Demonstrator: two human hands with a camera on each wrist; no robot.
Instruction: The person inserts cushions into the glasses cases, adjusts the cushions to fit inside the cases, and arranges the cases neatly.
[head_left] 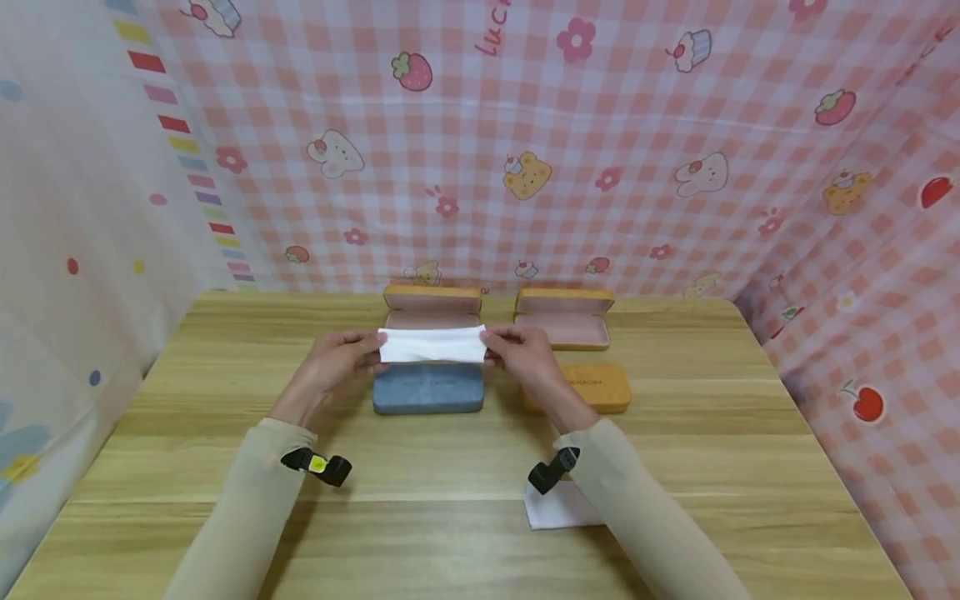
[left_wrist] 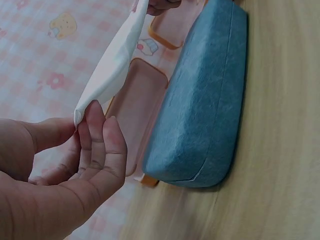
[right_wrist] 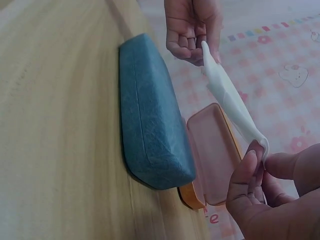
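A folded white cloth [head_left: 432,345] is stretched level between both hands, above the table and behind the blue glasses case [head_left: 428,389]. My left hand [head_left: 339,360] pinches its left end between thumb and fingers; the right hand [head_left: 522,350] pinches the opposite end the same way. In the left wrist view the cloth [left_wrist: 114,62] sags a little along its length, and the closed blue case [left_wrist: 200,100] lies beside the left hand [left_wrist: 75,170]. The right wrist view shows the right hand's [right_wrist: 275,187] thumb and fingertips on the cloth's near end [right_wrist: 232,102].
Two orange glasses cases stand with lids up at the back, one behind the cloth [head_left: 432,295] and one to its right [head_left: 564,329]. A closed orange case [head_left: 603,388] lies partly under the right forearm. Another white cloth [head_left: 555,510] rests on the wooden table [head_left: 420,533] near the right sleeve.
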